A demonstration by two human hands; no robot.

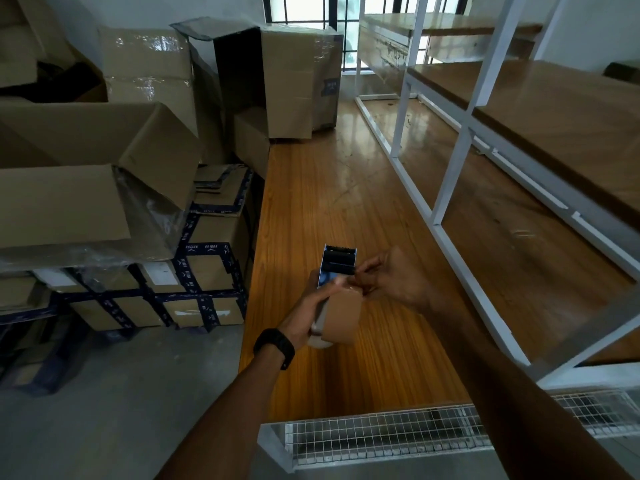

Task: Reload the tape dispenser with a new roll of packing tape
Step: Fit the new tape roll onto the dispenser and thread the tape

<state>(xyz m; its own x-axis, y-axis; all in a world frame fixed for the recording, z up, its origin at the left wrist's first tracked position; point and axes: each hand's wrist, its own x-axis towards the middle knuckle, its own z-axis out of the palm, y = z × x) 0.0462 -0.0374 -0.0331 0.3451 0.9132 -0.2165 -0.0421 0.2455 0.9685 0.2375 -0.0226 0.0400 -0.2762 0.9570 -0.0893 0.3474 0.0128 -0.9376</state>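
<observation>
A: Where does the one view sit?
B: On the head, facing forward and down, close over both forearms, along the bench [311, 202] toward the window [304, 12].

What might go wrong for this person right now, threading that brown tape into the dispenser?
The right hand pinches at the tape end close behind the toothed blade, so a slip forward might nick a finger. The left hand alone carries the tape dispenser and brown tape roll in the air above the wooden table; a loose grip may drop them.
</observation>
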